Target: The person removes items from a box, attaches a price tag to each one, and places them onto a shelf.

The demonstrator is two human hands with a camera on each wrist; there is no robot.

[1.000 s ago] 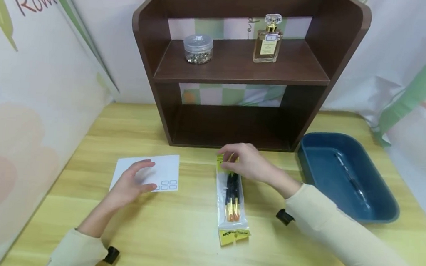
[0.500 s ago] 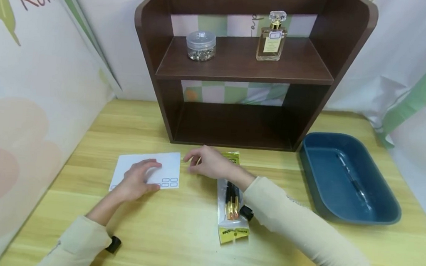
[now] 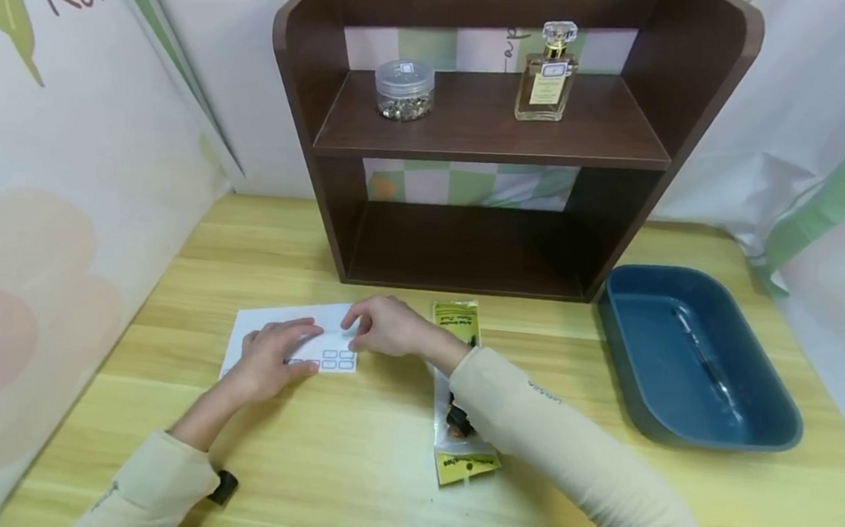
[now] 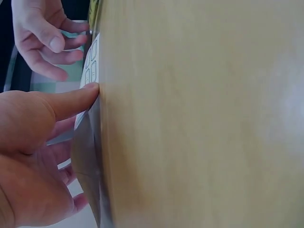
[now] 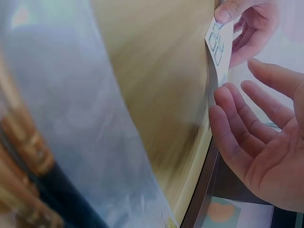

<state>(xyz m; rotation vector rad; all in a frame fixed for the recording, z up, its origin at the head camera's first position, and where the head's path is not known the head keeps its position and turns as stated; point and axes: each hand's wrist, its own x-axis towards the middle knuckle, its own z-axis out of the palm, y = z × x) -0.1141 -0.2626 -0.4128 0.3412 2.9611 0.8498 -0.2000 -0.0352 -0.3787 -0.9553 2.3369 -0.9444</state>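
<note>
A white card (image 3: 261, 321) printed with small blue boxes lies on the wooden table (image 3: 346, 473). My left hand (image 3: 269, 359) rests on top of it. In the left wrist view the thumb (image 4: 71, 102) meets the card (image 4: 91, 61) at its near edge. In the right wrist view that corner of the card (image 5: 219, 45) stands raised between the left thumb and fingers (image 5: 247, 28). My right hand (image 3: 380, 326) reaches across with its fingers (image 5: 237, 137) straight, fingertips at the card's right edge. A clear packet of paintbrushes (image 3: 463, 457) lies under my right forearm.
A dark wooden shelf (image 3: 477, 135) stands behind, with a clear jar (image 3: 404, 88) and a perfume bottle (image 3: 547, 75) on its upper board. At right sits a blue tray (image 3: 690, 276) holding a pen (image 3: 705, 364). Printed panels wall in the left and back.
My right hand left the brush packet's top and moved left to the card's right edge. My left hand slid slightly toward the card's near edge.
</note>
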